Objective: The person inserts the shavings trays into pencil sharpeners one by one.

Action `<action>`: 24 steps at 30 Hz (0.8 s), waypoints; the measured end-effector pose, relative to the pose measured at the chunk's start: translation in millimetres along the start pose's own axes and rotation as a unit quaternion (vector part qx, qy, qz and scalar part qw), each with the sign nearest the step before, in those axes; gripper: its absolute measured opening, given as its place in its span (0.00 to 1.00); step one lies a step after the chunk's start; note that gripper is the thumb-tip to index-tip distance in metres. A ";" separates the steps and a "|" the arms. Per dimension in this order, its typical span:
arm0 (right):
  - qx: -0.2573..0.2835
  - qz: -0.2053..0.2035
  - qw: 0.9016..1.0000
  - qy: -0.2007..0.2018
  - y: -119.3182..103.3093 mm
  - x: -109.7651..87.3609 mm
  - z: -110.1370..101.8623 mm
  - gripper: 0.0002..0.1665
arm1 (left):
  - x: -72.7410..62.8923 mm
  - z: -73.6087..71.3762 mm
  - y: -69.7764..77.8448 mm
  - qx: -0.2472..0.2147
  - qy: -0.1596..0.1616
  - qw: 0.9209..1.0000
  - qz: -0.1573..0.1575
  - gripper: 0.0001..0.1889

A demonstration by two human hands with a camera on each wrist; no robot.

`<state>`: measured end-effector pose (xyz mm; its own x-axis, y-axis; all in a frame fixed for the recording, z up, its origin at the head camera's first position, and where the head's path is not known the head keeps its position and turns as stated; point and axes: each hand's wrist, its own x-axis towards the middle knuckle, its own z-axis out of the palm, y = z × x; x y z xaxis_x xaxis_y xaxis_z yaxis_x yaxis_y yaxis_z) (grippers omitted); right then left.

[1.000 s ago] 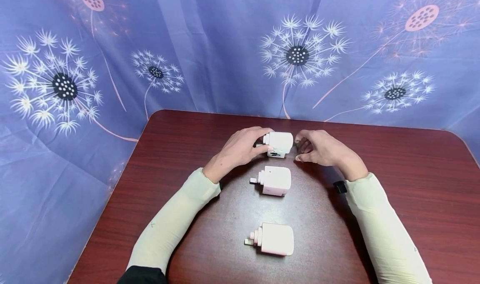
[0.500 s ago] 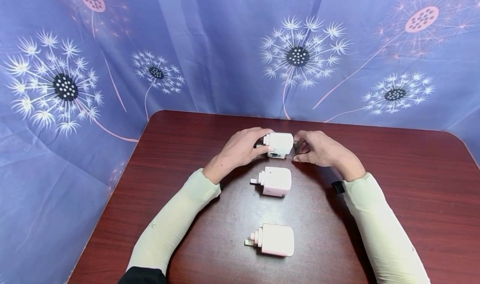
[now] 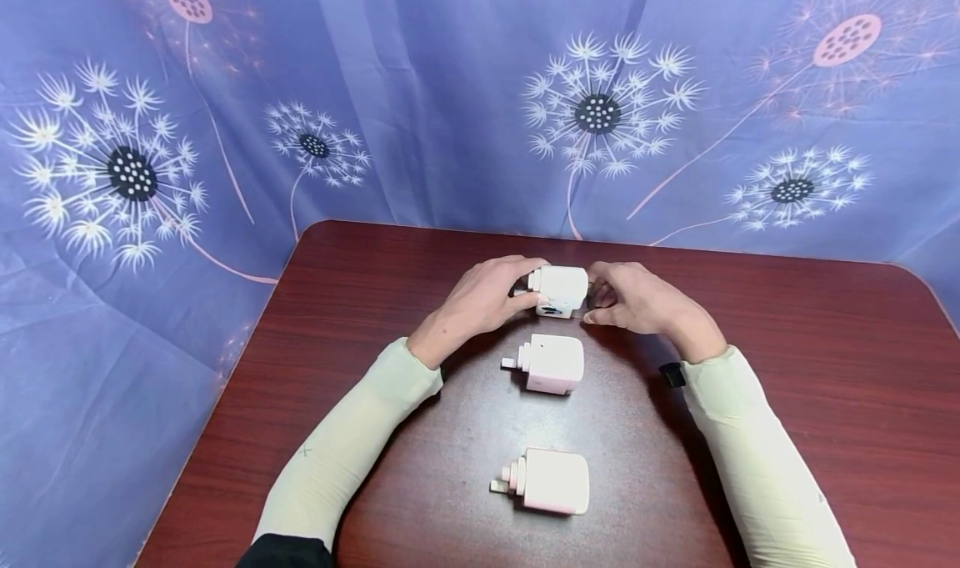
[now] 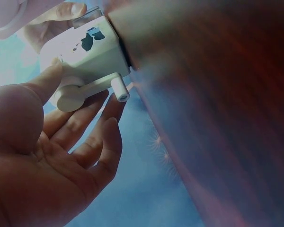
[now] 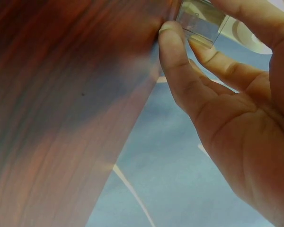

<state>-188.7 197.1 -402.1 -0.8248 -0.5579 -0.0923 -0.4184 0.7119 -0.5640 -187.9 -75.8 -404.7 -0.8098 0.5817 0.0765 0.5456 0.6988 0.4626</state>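
Observation:
A white hand-crank pencil sharpener (image 3: pixel 564 286) with a dark printed picture stands near the table's far edge. My left hand (image 3: pixel 487 297) grips its body from the left, thumb on the near side. On that same side the crank handle (image 4: pixel 102 85) shows in the left wrist view. From the right, my right hand (image 3: pixel 641 297) pinches a clear plastic drawer (image 5: pixel 201 21) at the sharpener's lower end. In the left wrist view the drawer sticks partly out of the body. How deep it sits inside is hidden.
Two more pencil sharpeners, a pinkish-white one (image 3: pixel 553 363) and a cream one (image 3: pixel 555 480), stand in a column nearer to me, cranks to the left. The dark red wooden table (image 3: pixel 825 368) ends against a blue dandelion-print cloth (image 3: pixel 450 134).
My right hand has moved slightly left, closer to the sharpener, with the clear drawer. My left hand keeps its grip in the same place.

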 end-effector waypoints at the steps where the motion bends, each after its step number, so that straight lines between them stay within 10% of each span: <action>1: -0.001 0.001 1.000 0.000 -0.2 -0.1 0.0 0.22 | 0.0 -0.1 0.2 0.000 0.000 1.000 0.000 0.30; 24: 0.003 0.000 1.000 0.001 -4.7 2.4 0.1 0.20 | 0.1 0.9 -0.4 -0.004 0.002 1.000 0.003 0.30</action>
<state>-188.7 192.4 -399.8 -0.8250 -0.5578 -0.0912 -0.4164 0.7089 -0.5693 -188.0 -75.7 -405.7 -0.8080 0.5834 0.0828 0.5479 0.6922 0.4698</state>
